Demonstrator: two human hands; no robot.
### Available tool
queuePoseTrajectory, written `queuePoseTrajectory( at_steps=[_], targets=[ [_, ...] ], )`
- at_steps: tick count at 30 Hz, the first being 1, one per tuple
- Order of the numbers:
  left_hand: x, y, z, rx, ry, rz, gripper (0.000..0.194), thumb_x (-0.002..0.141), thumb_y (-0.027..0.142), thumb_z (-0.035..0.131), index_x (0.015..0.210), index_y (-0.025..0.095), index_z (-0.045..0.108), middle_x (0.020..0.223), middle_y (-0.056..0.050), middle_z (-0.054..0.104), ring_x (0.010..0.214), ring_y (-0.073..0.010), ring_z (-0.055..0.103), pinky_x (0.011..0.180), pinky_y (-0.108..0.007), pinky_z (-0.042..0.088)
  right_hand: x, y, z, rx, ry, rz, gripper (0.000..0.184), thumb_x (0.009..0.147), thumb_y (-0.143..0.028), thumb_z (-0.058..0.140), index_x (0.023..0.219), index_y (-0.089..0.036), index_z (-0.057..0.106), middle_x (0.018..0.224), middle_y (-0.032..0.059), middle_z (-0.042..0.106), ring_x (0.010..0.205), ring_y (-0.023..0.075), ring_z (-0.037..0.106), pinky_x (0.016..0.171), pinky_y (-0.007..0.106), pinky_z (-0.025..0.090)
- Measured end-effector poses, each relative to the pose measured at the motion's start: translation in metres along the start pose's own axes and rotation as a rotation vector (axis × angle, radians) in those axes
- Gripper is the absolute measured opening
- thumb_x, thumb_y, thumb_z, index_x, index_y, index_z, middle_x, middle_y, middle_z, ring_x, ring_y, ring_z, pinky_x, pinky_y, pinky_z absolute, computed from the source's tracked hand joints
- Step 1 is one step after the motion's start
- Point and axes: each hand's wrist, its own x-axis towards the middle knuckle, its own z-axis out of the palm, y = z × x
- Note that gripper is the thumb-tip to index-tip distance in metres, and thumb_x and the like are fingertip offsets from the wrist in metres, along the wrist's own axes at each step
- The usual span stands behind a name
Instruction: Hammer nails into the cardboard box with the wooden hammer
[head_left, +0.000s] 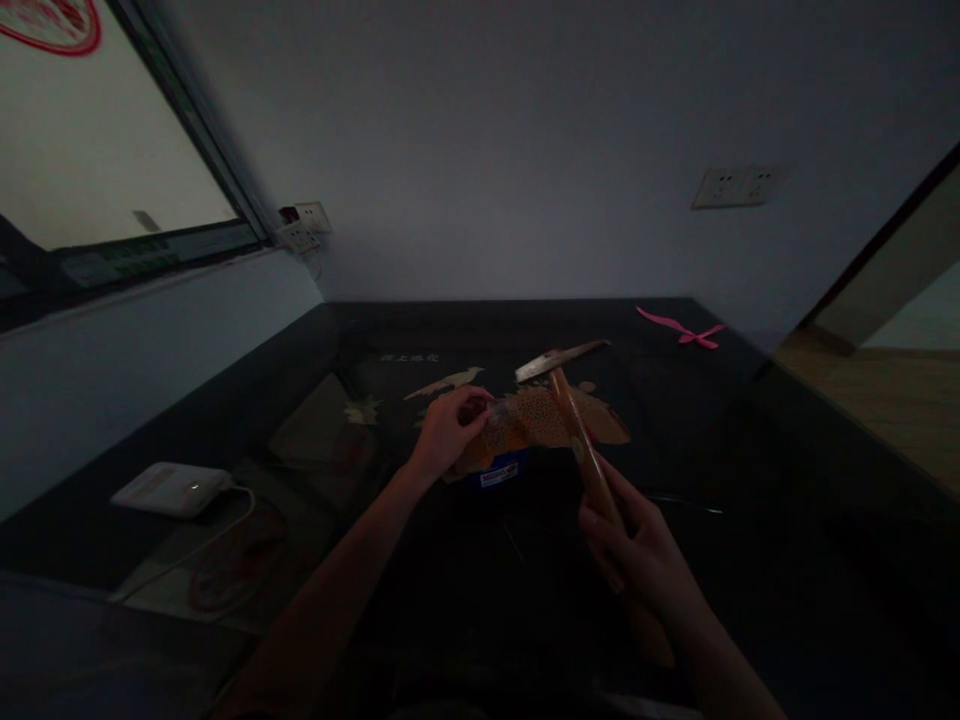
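Observation:
A hammer (592, 470) with a wooden handle is gripped in my right hand (637, 535). Its metal head is raised at the far end, in front of the tan piece in this view. My left hand (448, 428) is closed, thumb and fingers pinching a small dark reddish-brown thing (472, 408) whose kind I cannot make out. That hand is at the left end of a long tan piece (536, 418) with a dotted, perforated-looking surface. Under its near edge shows a blue object (501, 475) with a white label.
The dark glossy table (420, 630) bears printed bird and leaf shapes. A white device (174, 488) with a cable lies left, a pink ribbon (684, 330) at the far right corner. A thin shiny item (686, 502) lies right of the hammer. A wall stands behind.

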Motion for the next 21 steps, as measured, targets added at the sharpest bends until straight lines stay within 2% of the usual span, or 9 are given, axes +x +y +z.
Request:
queuePoseTrajectory(
  at_steps=[7,12,13,15,17,21],
  targets=[
    [-0.001,-0.003,0.001,0.005,0.007,-0.03,0.005,0.078,0.015,0.062,0.082,0.017,0.064,0.081,-0.001,0.068,0.077,-0.0155,0.066,0.073,-0.027,0.051,-0.004,-0.02,0.0,-0.134,-0.004,-0.021,0.065,0.082,-0.04,0.061,0.141,-0.025,0.035,0.061,-0.0083,0.046,0.036,0.0033,0.035,0.031,0.015,0.029],
    [-0.001,0.0,0.0,0.019,0.001,-0.053,0.009,0.076,0.009,0.063,0.081,0.017,0.064,0.081,-0.001,0.069,0.078,-0.0159,0.066,0.073,-0.028,0.051,-0.011,-0.045,-0.007,-0.331,-0.02,-0.015,0.067,0.08,-0.039,0.062,0.141,-0.024,0.038,0.07,-0.0026,0.057,0.045,0.0089,0.048,0.036,0.019,0.038],
    [-0.001,0.001,-0.001,0.023,0.004,-0.061,0.01,0.075,0.009,0.064,0.081,0.016,0.064,0.081,-0.001,0.069,0.078,-0.0161,0.066,0.074,-0.028,0.051,-0.012,-0.049,-0.007,-0.375,-0.028,-0.041,0.066,0.08,-0.038,0.063,0.14,-0.024,0.04,0.077,0.0003,0.062,0.051,0.0118,0.054,0.041,0.021,0.044],
    [-0.002,0.002,-0.001,0.038,0.008,-0.078,0.01,0.075,0.009,0.064,0.082,0.016,0.065,0.082,-0.001,0.07,0.079,-0.0166,0.066,0.074,-0.028,0.051,-0.011,-0.055,-0.003,-0.456,-0.058,-0.114,0.062,0.077,-0.034,0.065,0.136,-0.022,0.048,0.098,0.006,0.068,0.078,0.0202,0.065,0.063,0.029,0.054],
    [-0.002,0.003,-0.002,0.076,0.015,-0.078,0.01,0.075,0.01,0.065,0.083,0.016,0.065,0.082,-0.002,0.07,0.079,-0.0176,0.066,0.073,-0.029,0.051,-0.01,-0.061,0.004,-0.52,-0.089,-0.148,0.058,0.076,-0.03,0.065,0.132,-0.021,0.053,0.115,0.0077,0.066,0.105,0.0266,0.06,0.085,0.036,0.051],
    [-0.003,0.001,-0.001,0.09,0.011,-0.06,0.01,0.076,0.01,0.064,0.084,0.016,0.066,0.084,-0.003,0.07,0.081,-0.0182,0.066,0.076,-0.03,0.051,-0.011,-0.068,0.012,-0.563,-0.086,-0.128,0.059,0.078,-0.031,0.061,0.135,-0.017,0.049,0.124,0.0093,0.063,0.115,0.0296,0.056,0.091,0.042,0.049]
  ],
)
